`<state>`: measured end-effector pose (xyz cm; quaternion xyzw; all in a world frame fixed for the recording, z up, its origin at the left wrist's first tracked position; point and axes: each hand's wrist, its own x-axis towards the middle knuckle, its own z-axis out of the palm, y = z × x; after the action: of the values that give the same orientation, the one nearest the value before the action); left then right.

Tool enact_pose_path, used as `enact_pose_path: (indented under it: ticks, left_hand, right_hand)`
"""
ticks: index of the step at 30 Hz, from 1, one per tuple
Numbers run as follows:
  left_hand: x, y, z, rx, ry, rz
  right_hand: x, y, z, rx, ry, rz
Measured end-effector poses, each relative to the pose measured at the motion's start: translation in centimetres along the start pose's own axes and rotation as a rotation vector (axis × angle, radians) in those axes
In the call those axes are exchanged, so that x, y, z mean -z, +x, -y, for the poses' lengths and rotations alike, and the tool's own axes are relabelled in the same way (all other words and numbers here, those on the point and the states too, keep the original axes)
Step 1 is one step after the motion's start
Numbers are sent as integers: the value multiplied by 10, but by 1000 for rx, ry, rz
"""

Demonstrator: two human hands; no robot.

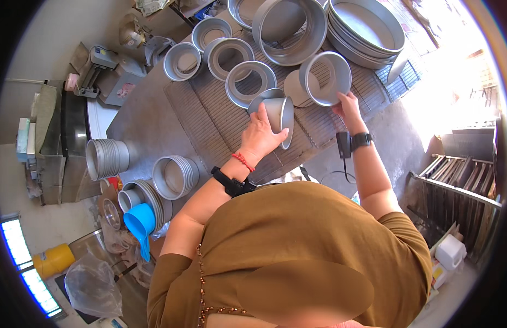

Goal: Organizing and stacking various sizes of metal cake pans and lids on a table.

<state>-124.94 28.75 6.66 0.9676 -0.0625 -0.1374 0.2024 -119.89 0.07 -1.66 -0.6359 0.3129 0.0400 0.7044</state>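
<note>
My left hand (pixel 260 135) grips a small round metal cake tin (pixel 276 113), tilted on its side, with the thumb at its rim and the fingers on its wall. Part of another round tin shows behind it. At the right, my right hand (pixel 349 110) pinches the near rim of a cake ring (pixel 343 74), which is tipped up and has an inner lip. A flat metal disc (pixel 298 90) lies on the wire rack (pixel 209 123) between the two. Several more rings, such as a nearby ring (pixel 232 93), stand farther back on the rack.
A stack of wide round pans (pixel 368 57) and a large ring (pixel 259 33) stand at the back. Nested tins (pixel 174 177) and a blue plastic jug (pixel 138 218) are at the left. Metal trays (pixel 464 177) sit in a rack on the right.
</note>
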Motion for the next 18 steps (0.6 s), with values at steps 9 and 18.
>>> enact_pose_path:
  ticks: [9, 18]
  left_hand:
    - [10, -7, 6, 8, -99, 32]
    - [0, -9, 20, -130, -60, -180]
  right_hand:
    - [-18, 68, 9, -134, 142, 219]
    - [-19, 45, -3, -46, -195, 185]
